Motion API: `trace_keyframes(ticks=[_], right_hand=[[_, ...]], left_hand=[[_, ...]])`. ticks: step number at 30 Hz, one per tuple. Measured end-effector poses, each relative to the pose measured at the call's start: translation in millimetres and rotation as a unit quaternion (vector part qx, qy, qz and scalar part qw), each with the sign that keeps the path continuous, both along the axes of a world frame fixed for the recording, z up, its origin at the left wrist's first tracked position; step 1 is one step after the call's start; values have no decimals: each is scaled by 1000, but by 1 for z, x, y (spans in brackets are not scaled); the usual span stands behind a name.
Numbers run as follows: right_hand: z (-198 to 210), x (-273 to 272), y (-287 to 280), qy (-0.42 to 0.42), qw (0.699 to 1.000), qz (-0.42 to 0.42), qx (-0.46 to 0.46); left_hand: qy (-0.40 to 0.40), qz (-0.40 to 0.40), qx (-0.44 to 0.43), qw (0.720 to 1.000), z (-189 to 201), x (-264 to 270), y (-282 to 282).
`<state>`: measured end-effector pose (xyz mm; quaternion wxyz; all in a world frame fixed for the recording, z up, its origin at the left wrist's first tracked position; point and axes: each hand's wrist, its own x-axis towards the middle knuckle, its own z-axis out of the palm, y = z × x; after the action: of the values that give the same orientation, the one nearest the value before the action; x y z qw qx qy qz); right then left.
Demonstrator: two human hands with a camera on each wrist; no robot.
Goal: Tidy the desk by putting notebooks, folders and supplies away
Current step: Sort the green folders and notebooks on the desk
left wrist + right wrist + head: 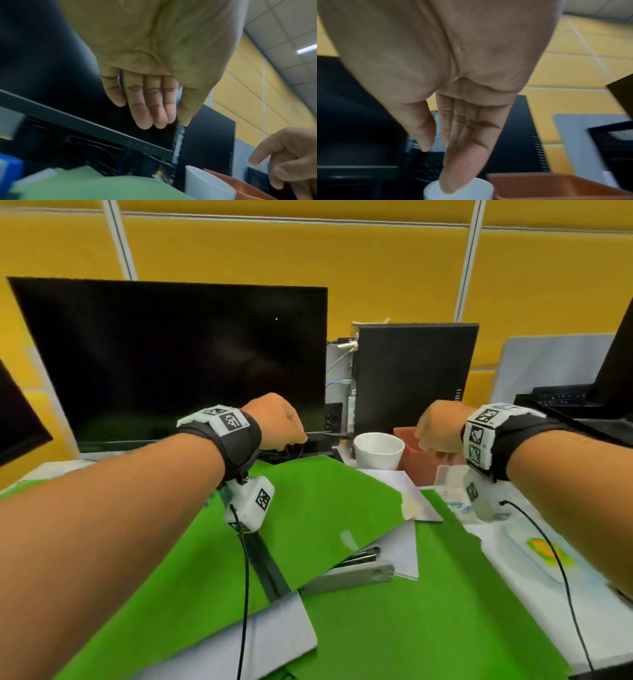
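— Where am I in the job?

— Between picks, I judge. My left hand (277, 421) hangs in the air in front of the dark monitor (171, 361), fingers straight and relaxed, holding nothing. Nothing looks put away yet.

— And the things to clear?

— Below the left wrist lies the big bright-green paper folder (308, 508) on the worktop (534, 604), its long axis running from near left to far right, the torn far corner pointing at the white paper cup (378, 450). Under its near edge a grey metal stapler (349, 575) sticks out, lengthwise towards the right.

— The other hand?

— My right hand (440, 428) hovers over the terracotta plastic tray (416, 470), loosely extended and empty; whether a fingertip touches the cup I can't tell.

— Next?

— Lower a hand to the folder, I'd say, and grip its edge flat so the sheets beneath don't slide.
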<state>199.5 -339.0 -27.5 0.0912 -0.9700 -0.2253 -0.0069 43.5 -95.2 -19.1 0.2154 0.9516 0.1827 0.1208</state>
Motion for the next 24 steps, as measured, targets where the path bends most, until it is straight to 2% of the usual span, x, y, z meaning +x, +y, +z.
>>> trace_keyframes(ticks=[3, 6, 12, 18, 24], right_hand=[[17, -34, 59, 71, 993, 84, 31], [18, -76, 117, 70, 985, 158, 23], [-13, -140, 213, 92, 963, 252, -31], [-44, -165, 268, 29, 945, 316, -83], [-63, -173, 303, 11, 929, 350, -116]], left_hand=[[47, 53, 24, 997, 6, -39, 44], [85, 110, 68, 988, 3, -76, 83], [147, 213, 105, 960, -26, -130, 145], [193, 233, 111, 947, -52, -161, 168], [191, 244, 74, 948, -75, -172, 182]])
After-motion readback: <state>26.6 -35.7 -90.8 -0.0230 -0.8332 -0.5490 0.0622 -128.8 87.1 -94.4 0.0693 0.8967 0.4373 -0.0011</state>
